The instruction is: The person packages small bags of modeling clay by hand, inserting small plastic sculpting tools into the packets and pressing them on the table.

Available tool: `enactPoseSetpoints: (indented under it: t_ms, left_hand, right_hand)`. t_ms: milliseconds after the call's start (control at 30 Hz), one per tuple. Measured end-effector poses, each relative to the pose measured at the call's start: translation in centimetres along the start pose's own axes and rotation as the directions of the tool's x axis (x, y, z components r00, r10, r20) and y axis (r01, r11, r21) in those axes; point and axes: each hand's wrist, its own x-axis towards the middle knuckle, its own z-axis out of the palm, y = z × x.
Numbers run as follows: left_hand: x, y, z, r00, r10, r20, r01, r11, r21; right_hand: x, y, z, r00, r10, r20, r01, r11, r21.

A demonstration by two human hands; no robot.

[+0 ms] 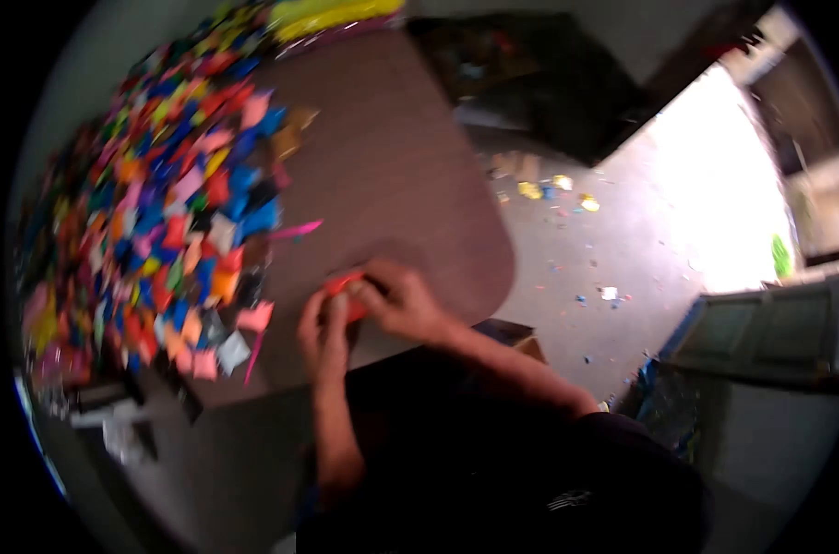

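Note:
Near the table's front edge, both hands meet around a small red piece [348, 288], blurred, perhaps a soft flat packet. My left hand [323, 325] grips it from the left, its fingers closed and pointing away from me. From the right, my right hand [394, 297] pinches its upper edge between thumb and fingers. Part of the red piece is hidden behind the fingers. To the left of the hands lies a large heap of small, flat, multicoloured pieces [175, 226]. A thin pink strip [297, 230] sticks out from the heap onto the brown table [401, 138].
A yellow plastic-wrapped bundle [336, 18] lies at the table's far end. Beyond it stands a dark bag or box [549, 83]. Coloured scraps [563, 189] are scattered on the floor at right, near a bright doorway [706, 166]. A cardboard box [527, 345] sits below the table's corner.

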Motion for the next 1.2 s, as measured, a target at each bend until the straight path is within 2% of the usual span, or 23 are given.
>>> enactPoseSetpoints:
  t_ms: [67,100,133,233,367,400,433,500,567,600,667,733,933,1067,1133,1200]
  left_hand:
    - [0.1,-0.8,0.1,0.999,0.033,0.009,-0.032,0.995,-0.093]
    - [0.1,-0.9,0.1,0.995,0.093,0.038,-0.085,0.981,-0.173]
    - [0.0,-0.5,0.4,0.993,0.115,0.022,-0.11,0.98,-0.164]
    - [-0.1,-0.3,0.7,0.994,0.106,-0.002,-0.105,0.979,-0.174]
    - [0.0,0.8,0.6,0.993,0.114,0.022,-0.11,0.985,-0.133]
    - [-0.1,1.0,0.4,0.997,0.069,0.043,-0.064,0.992,-0.111]
    - [-0.1,1.0,0.2,0.998,0.023,0.065,-0.018,0.996,-0.088]
    - [0.0,0.9,0.6,0.998,0.048,0.038,-0.043,0.992,-0.121]
    - [0.0,0.2,0.7,0.998,0.068,0.009,-0.066,0.986,-0.154]
    - [0.1,-0.3,0.6,0.997,0.076,-0.007,-0.076,0.98,-0.185]
    - [0.1,-0.8,0.5,0.996,0.082,-0.028,-0.086,0.973,-0.214]
    - [0.1,-0.9,0.7,0.99,0.132,-0.049,-0.14,0.959,-0.247]
    - [0.1,0.1,0.4,0.995,0.096,-0.011,-0.096,0.983,-0.157]
    - [0.2,0.1,0.8,0.994,0.1,-0.044,-0.107,0.971,-0.215]
    - [0.2,-0.7,0.3,0.993,0.117,0.0,-0.115,0.975,-0.189]
    - [0.2,-0.6,0.7,0.988,0.149,-0.039,-0.154,0.974,-0.165]
  right_hand:
    - [-0.1,-0.2,0.2,1.0,-0.017,0.003,0.017,0.996,0.087]
    - [-0.1,-0.2,-0.1,1.0,0.021,0.024,-0.022,0.999,0.032]
    - [-0.1,-0.2,-0.2,0.998,0.056,0.038,-0.055,0.998,-0.031]
    - [0.0,0.0,-0.2,0.998,0.048,0.034,-0.048,0.999,-0.013]
    - [-0.2,0.7,-0.1,0.994,0.095,0.051,-0.099,0.991,0.095]
    - [-0.1,0.5,-0.2,0.994,0.097,0.055,-0.102,0.99,0.097]
    - [0.0,0.1,-0.3,0.995,0.063,0.072,-0.068,0.996,0.059]
    - [0.1,-0.6,-0.5,0.995,0.033,0.095,-0.036,0.999,0.023]
    - [0.0,-1.3,-0.7,0.99,0.086,0.11,-0.076,0.993,-0.09]
    - [0.0,-1.7,-0.6,0.989,0.091,0.115,-0.081,0.993,-0.088]
    - [0.0,-2.2,-0.4,0.959,0.261,0.11,-0.269,0.961,0.063]
    - [0.0,-1.9,-0.6,0.962,0.241,0.125,-0.248,0.968,0.042]
    - [0.1,-0.5,-0.7,0.982,0.141,0.124,-0.144,0.989,0.013]
    - [0.1,-0.7,-0.6,0.989,0.089,0.122,-0.086,0.996,-0.026]
    - [0.1,-1.1,-0.7,0.987,0.103,0.125,-0.096,0.994,-0.06]
    - [0.1,-1.3,-0.7,0.985,0.117,0.127,-0.105,0.99,-0.095]
